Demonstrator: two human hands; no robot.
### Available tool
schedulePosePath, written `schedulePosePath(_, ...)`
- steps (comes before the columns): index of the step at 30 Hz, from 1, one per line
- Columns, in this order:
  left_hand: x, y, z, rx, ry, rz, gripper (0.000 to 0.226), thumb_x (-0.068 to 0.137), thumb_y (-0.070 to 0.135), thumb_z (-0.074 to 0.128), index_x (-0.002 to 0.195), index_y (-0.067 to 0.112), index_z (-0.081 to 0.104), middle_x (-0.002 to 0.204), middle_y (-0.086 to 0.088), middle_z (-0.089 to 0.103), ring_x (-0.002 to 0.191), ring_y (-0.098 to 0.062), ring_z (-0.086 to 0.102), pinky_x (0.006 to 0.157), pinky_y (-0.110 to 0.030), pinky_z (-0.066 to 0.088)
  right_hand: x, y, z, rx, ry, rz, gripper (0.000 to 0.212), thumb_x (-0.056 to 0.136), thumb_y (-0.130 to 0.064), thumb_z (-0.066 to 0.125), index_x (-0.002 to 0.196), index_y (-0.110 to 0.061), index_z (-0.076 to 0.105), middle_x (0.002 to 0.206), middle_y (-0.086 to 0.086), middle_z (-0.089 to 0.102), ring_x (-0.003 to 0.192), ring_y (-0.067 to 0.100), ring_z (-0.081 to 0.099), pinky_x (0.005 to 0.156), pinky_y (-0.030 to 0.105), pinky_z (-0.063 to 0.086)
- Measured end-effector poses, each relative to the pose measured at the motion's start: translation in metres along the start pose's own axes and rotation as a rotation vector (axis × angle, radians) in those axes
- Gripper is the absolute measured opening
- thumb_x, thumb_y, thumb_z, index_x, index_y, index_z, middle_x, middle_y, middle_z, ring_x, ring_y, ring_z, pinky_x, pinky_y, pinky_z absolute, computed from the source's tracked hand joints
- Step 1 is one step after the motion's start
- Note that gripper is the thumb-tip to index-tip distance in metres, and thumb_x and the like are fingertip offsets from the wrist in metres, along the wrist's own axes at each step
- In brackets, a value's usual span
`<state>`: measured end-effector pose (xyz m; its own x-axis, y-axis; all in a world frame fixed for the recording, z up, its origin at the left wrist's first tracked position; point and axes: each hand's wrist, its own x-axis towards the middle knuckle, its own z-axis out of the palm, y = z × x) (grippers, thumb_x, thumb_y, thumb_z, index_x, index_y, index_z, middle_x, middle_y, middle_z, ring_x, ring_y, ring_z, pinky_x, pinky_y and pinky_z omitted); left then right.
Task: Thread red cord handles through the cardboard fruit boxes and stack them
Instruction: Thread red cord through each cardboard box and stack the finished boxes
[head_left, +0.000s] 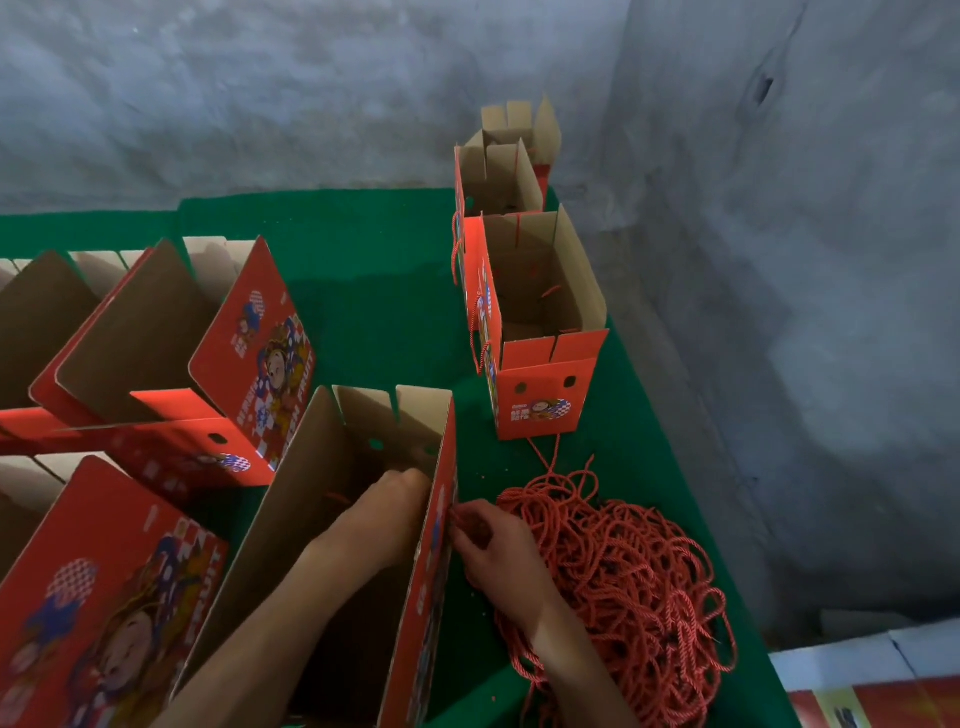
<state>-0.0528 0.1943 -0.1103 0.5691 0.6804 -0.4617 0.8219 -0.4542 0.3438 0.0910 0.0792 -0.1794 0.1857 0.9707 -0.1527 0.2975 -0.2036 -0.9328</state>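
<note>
The left hand (387, 512) was reached down inside an open cardboard box (311, 525) near the surface's (374, 291) front edge, its fingers hidden by the box's right wall, so its grip could not be told. The right hand (493, 545) was pressed against that wall's red outside, a red cord (457, 512) pinched in its grip. A tangled cord pile (623, 587) was heaped just beside it.

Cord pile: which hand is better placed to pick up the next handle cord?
Right, probably. The right hand is outside the open box, beside its red wall and next to the cord pile. The left hand is down inside the box, behind that wall.
</note>
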Motion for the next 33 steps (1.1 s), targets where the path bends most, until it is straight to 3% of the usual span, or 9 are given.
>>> schedulePosePath(4, 0.000, -0.001, 0.001, 0.016, -0.022, -0.021, 0.050, 0.089, 0.025, 0.075, 0.134, 0.019, 0.053, 0.129, -0.001, 0.055, 0.112, -0.014, 0.060, 0.095, -0.029, 0.055, -0.002, 0.028, -0.010, -0.340, -0.059, 0.082, 0.014, 0.098, -0.023, 0.063, 0.109, -0.018, 0.072, 0.100, -0.004, 0.074, 0.089, 0.012, 0.069, 0.081, 0.040, 0.057)
schedulePosePath(8, -0.006, -0.005, -0.007, -0.303, -0.010, -0.231, 0.019, 0.091, 0.018, 0.071, 0.104, 0.018, 0.058, 0.099, -0.002, 0.069, 0.075, -0.015, 0.073, 0.054, -0.019, 0.057, -0.005, 0.047, -0.027, -0.526, 0.151, 0.116, 0.018, 0.104, -0.021, 0.053, 0.092, -0.019, 0.066, 0.094, -0.001, 0.068, 0.088, 0.020, 0.063, 0.081, 0.040, 0.052)
schedulePosePath(11, -0.018, -0.003, -0.018, -0.632, -0.001, -0.284, 0.021, 0.101, 0.030, 0.057, 0.104, 0.010, 0.060, 0.085, -0.011, 0.075, 0.065, -0.019, 0.076, 0.051, -0.028, 0.060, -0.007, 0.042, -0.048, -0.514, 0.351, 0.138, 0.030, 0.109, -0.029, 0.047, 0.097, -0.014, 0.071, 0.090, 0.001, 0.069, 0.082, 0.023, 0.065, 0.071, 0.036, 0.047)
schedulePosePath(13, -0.028, 0.005, -0.021, -0.777, -0.018, -0.276, 0.043, 0.101, 0.051, 0.047, 0.109, 0.011, 0.060, 0.091, -0.013, 0.074, 0.070, -0.024, 0.077, 0.051, -0.033, 0.061, -0.009, 0.027, -0.059, -0.384, 0.402, 0.133, 0.036, 0.109, -0.034, 0.047, 0.096, -0.013, 0.074, 0.081, 0.001, 0.073, 0.073, 0.022, 0.072, 0.067, 0.041, 0.055)
schedulePosePath(16, -0.044, 0.020, -0.023, -0.890, -0.016, -0.238, 0.062, 0.088, 0.080, 0.029, 0.104, 0.030, 0.061, 0.097, -0.006, 0.072, 0.078, -0.022, 0.075, 0.052, -0.034, 0.060, -0.008, -0.002, -0.066, 0.150, 0.363, 0.176, 0.036, 0.108, -0.035, 0.052, 0.094, -0.013, 0.076, 0.084, 0.005, 0.078, 0.075, 0.021, 0.078, 0.071, 0.041, 0.064)
schedulePosePath(22, -0.073, 0.036, -0.025, -0.856, -0.024, -0.109, 0.058, 0.081, 0.086, 0.038, 0.113, 0.040, 0.055, 0.106, 0.004, 0.069, 0.086, -0.016, 0.074, 0.056, -0.028, 0.060, -0.003, -0.036, -0.068, 0.889, 0.253, 0.299, 0.030, 0.105, -0.027, 0.059, 0.094, -0.007, 0.080, 0.107, 0.022, 0.077, 0.086, 0.035, 0.077, 0.068, 0.036, 0.063)
schedulePosePath(28, -0.080, 0.027, -0.021, -0.835, -0.095, -0.102, 0.014, 0.101, 0.040, 0.053, 0.112, 0.046, 0.047, 0.109, 0.004, 0.069, 0.086, -0.012, 0.076, 0.063, -0.028, 0.062, 0.008, -0.022, -0.061, 1.136, 0.289, 0.405, 0.041, 0.111, -0.028, 0.045, 0.119, 0.008, 0.064, 0.112, 0.028, 0.074, 0.100, 0.037, 0.076, 0.071, 0.035, 0.064)
schedulePosePath(31, -0.078, 0.023, -0.016, -0.893, -0.142, -0.121, 0.010, 0.101, 0.044, 0.048, 0.107, 0.052, 0.047, 0.112, 0.005, 0.070, 0.091, -0.012, 0.075, 0.070, -0.031, 0.064, 0.013, -0.004, -0.059, 1.205, 0.219, 0.437, 0.051, 0.112, -0.040, 0.036, 0.130, 0.003, 0.057, 0.119, 0.027, 0.072, 0.109, 0.039, 0.073, 0.081, 0.044, 0.063)
schedulePosePath(33, -0.076, 0.022, -0.011, -0.918, -0.149, -0.144, 0.012, 0.097, 0.052, 0.045, 0.108, 0.052, 0.050, 0.112, 0.007, 0.071, 0.095, -0.014, 0.075, 0.077, -0.033, 0.063, 0.019, 0.008, -0.057, 1.022, 0.211, 0.490, 0.053, 0.111, -0.049, 0.035, 0.129, -0.006, 0.060, 0.117, 0.021, 0.075, 0.106, 0.036, 0.075, 0.086, 0.046, 0.058)
